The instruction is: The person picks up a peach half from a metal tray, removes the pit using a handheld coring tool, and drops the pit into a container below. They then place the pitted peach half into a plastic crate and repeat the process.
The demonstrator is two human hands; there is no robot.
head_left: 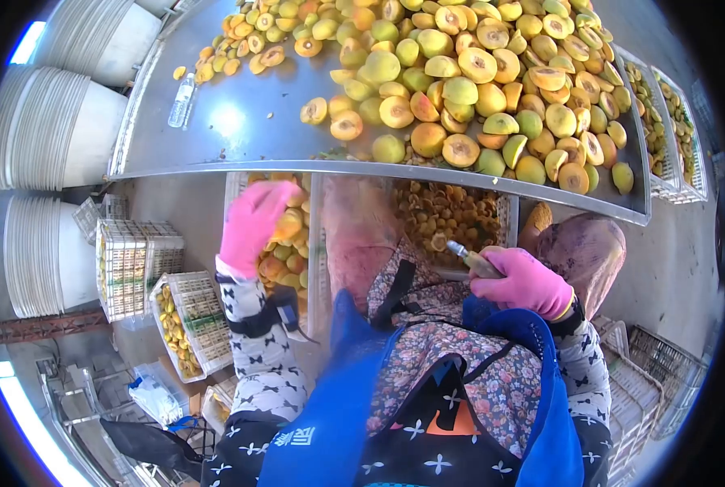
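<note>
My left hand (253, 227), in a pink glove, is over a crate of yellow peaches (285, 264) beside my leg. Its fingers bend downward against the fruit, and I cannot make out whether a peach is in them. My right hand (529, 284), also gloved in pink, is closed round the handle of a small hand tool (477, 261) with a short metal tip, pointing up and left. Behind that tip, between my legs, a crate holds brown peach pits (443, 213). Halved peaches (477, 65) are heaped on the metal table (240, 146) in front of me.
A clear plastic bottle (182, 101) lies on the table's left part. White crates of fruit (188, 325) stand on the left, with more crates (679, 138) at the far right. Stacked white tubs (46, 130) line the left side. Other crates (630, 390) sit behind my right arm.
</note>
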